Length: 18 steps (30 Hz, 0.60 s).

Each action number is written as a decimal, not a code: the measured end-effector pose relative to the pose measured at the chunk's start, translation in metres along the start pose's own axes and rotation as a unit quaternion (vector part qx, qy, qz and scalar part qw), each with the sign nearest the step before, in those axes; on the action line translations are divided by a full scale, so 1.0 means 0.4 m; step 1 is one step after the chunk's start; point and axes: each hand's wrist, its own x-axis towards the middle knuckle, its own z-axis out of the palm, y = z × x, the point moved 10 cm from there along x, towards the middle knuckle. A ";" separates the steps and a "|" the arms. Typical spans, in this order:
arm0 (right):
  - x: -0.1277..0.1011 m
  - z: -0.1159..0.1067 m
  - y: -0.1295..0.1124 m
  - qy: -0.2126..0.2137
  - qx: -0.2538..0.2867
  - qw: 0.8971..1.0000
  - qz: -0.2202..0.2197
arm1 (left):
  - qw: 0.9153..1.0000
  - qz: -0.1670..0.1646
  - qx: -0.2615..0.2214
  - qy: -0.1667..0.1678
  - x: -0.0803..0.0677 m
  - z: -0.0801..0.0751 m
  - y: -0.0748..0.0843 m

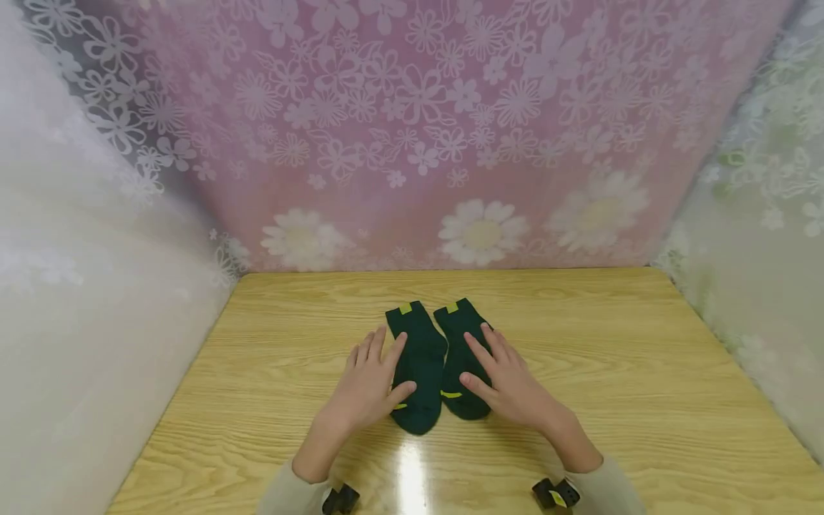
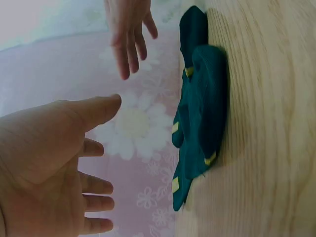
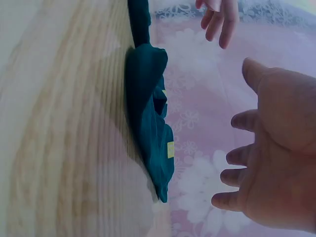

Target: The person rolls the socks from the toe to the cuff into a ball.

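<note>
the wooden table (image 1: 644, 372) takes up the whole lower half of the view, boxed in by flowered curtains (image 1: 412, 129) at the back and both sides. there is one table and nothing on it but the clothing in the middle.

two dark green socks (image 1: 421, 372) lie flat near the middle of the table, side by side and touching along their inner edges, cuffs toward the far curtain and toes toward the person. each has small yellow-green marks at the cuff and near the toe. as i judge it, the laying-out is done: the pair is lined up and smooth. nothing is folded, rolled or stacked yet, so any pairing-up of the two is left to do.

two hands are over them. the left hand (image 1: 370, 386) is spread with fingers straight above the left sock's outer edge; the right hand (image 1: 508, 383) is the same over the right sock (image 1: 458, 357). from the head view they look to rest on the cloth, but both wrist views show open palms held off the table with a gap to the socks, so i take them as hovering just above, gripping nothing.

two pale sleeves (image 1: 283, 493) and two black wrist mounts (image 1: 340, 499) show at the bottom edge.
</note>
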 end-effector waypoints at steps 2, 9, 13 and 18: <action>0.004 -0.010 0.007 0.009 0.017 1.000 0.002 | 0.999 0.016 -0.029 0.004 0.003 -0.007 0.022; 0.040 -0.034 0.046 0.017 0.081 0.996 0.022 | 0.987 0.036 -0.159 0.012 0.027 -0.019 0.084; 0.072 -0.057 0.074 0.033 0.109 0.993 0.031 | 0.974 0.029 -0.224 0.016 0.058 -0.015 0.103; 0.104 -0.062 0.095 0.030 0.084 0.995 0.039 | 0.969 0.019 -0.244 -0.029 0.093 0.027 0.122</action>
